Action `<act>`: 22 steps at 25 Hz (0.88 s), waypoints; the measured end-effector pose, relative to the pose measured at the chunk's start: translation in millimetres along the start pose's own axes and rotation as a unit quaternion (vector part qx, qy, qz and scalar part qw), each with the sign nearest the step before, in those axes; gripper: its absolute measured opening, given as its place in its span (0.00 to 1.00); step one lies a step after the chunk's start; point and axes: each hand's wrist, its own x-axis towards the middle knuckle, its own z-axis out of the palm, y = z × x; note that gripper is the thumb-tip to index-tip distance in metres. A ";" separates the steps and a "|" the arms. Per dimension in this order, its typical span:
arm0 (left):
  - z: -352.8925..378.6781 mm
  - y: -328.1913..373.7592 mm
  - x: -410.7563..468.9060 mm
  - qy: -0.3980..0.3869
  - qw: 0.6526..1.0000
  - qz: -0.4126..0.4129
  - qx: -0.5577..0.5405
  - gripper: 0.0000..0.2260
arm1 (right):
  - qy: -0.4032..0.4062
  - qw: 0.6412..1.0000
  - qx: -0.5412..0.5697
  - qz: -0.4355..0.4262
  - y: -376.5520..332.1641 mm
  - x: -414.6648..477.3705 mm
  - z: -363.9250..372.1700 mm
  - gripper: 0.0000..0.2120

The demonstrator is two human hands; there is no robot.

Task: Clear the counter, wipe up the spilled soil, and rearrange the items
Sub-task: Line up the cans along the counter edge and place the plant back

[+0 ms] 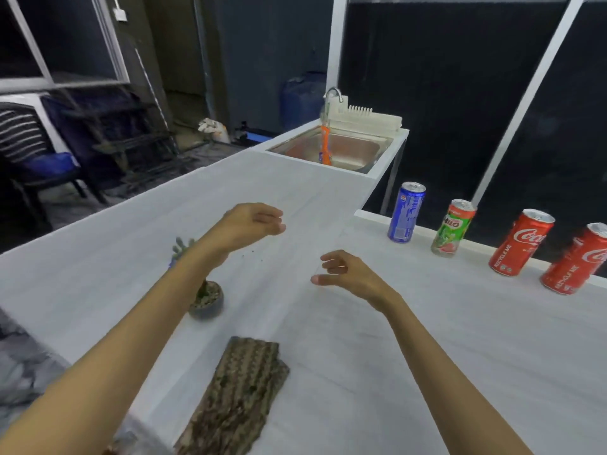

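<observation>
Both of my hands hover over the white counter (pixel 427 339) and hold nothing. My left hand (pixel 253 224) hangs with loosely curled fingers above a few dark soil specks (pixel 251 256). My right hand (pixel 348 274) floats to the right of them, its fingers loosely bent. A small potted plant (pixel 208 298) in a dark round pot stands under my left forearm, partly hidden by it. A brown patterned cloth (pixel 236 399) lies flat near the front edge.
A blue can (pixel 406 212), a green Milo can (pixel 453 228) and two red Coca-Cola cans (pixel 522 243) (pixel 574 261) stand along the right ledge. A steel sink (pixel 338 151) with a tap, an orange brush (pixel 325 146) and a white rack sits at the far end.
</observation>
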 end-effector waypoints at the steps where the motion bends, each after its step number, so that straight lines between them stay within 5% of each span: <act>1: -20.6 -6.3 -11.1 0.016 1.000 0.011 -0.003 0.13 | -0.035 0.999 -0.003 -0.015 -9.4 -2.1 27.1 0.31; 6: -91.7 -52.9 -57.0 0.103 0.994 0.031 -0.032 0.10 | -0.090 0.991 -0.020 -0.093 -48.8 -4.6 150.0 0.46; 12: -101.5 -136.4 -65.9 0.117 0.992 -0.032 0.045 0.11 | 0.052 0.991 -0.024 -0.120 -55.3 16.4 215.9 0.30; 17: -23.1 -185.4 -49.4 -0.001 0.985 -0.003 0.174 0.18 | 0.167 0.984 -0.005 -0.069 -37.4 33.0 175.3 0.32; 22: 53.9 -157.7 14.7 -0.071 0.961 0.107 0.246 0.23 | 0.262 0.965 -0.011 -0.017 -1.7 50.7 80.8 0.30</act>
